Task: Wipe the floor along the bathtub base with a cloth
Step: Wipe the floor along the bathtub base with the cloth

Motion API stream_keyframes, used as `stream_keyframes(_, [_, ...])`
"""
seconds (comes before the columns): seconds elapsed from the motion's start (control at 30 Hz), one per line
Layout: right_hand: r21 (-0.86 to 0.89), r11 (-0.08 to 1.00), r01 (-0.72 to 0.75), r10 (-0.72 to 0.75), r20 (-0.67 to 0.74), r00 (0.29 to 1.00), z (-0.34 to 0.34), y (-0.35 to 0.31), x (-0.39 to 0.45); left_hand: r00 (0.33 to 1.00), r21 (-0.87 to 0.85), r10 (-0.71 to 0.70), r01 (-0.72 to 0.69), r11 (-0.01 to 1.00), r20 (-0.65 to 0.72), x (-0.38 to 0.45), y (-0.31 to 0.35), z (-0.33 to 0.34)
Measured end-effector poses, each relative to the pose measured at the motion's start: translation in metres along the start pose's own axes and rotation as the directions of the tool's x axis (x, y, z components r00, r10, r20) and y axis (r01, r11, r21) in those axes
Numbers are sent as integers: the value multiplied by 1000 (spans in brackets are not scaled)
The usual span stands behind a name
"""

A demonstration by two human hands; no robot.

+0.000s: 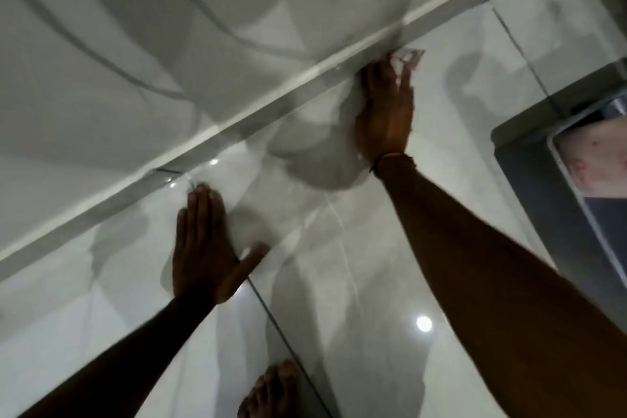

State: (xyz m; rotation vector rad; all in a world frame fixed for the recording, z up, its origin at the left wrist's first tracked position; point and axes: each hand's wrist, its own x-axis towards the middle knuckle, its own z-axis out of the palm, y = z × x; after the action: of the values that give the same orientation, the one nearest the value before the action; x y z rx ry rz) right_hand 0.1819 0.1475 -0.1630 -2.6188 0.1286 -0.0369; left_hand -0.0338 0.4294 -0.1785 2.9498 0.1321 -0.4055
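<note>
The white bathtub base (237, 119) runs diagonally from lower left to upper right, and meets the glossy pale tiled floor (356, 248). My right hand (386, 108) lies palm down on the floor right against the base. Its fingers press on a pale, blurred cloth (412, 56) that shows only at the fingertips. A thin band sits on that wrist. My left hand (203, 248) rests flat on the floor a little off the base, fingers together and thumb spread, holding nothing.
My bare foot (268, 394) is at the bottom edge. A dark grey block (529, 187) holding a white-rimmed flat object (590, 159) stands at the right. Grout lines cross the floor, and a lamp glare shines beside my right forearm.
</note>
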Motion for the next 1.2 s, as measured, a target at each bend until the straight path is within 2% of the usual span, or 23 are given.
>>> stream_keyframes(0.07, [55, 998, 21, -19, -22, 1000, 19, -35, -36, 1000, 8, 21, -21, 1000, 2, -1, -2, 0])
stream_keyframes(0.17, [119, 993, -21, 13, 68, 998, 43, -88, -87, 999, 10, 33, -33, 999, -8, -1, -3, 0])
stream_keyframes(0.3, [118, 988, 100, -129, 269, 954, 69, -140, -139, 998, 26, 59, -58, 998, -25, -2, -5, 1])
stream_keyframes(0.4, [86, 977, 196, -213, 325, 921, 81, -159, -158, 997, 55, 78, -77, 996, -23, -1, -9, 3])
stream_keyframes(0.53, [80, 920, 385, -388, 332, 860, 83, -154, -160, 996, 61, 86, -86, 994, 0, -1, -11, 4])
stream_keyframes(0.67, [57, 800, 598, -574, 365, 733, 70, -121, -135, 1000, 15, 30, -29, 999, -10, 0, -10, 4])
stream_keyframes(0.77, [24, 764, 645, -618, 314, 721, 53, -83, -98, 1000, -52, -1, 1, 999, 10, 0, -9, 1])
stream_keyframes(0.87, [-66, 758, 649, -557, 452, 697, 26, -44, -56, 1000, -51, -7, 8, 999, 16, 1, -6, -2])
stream_keyframes(0.93, [-106, 774, 624, -532, 425, 733, 6, -17, -30, 1000, -50, -6, 7, 999, 17, 1, -5, -2])
stream_keyframes(1.07, [-134, 862, 489, -461, 197, 865, -25, 39, 16, 1000, -33, -3, 3, 999, 8, 0, -6, 1])
stream_keyframes(1.2, [-176, 949, 260, -240, 129, 962, -51, 83, 63, 1000, -17, 6, -6, 1000, 5, 0, -9, 6])
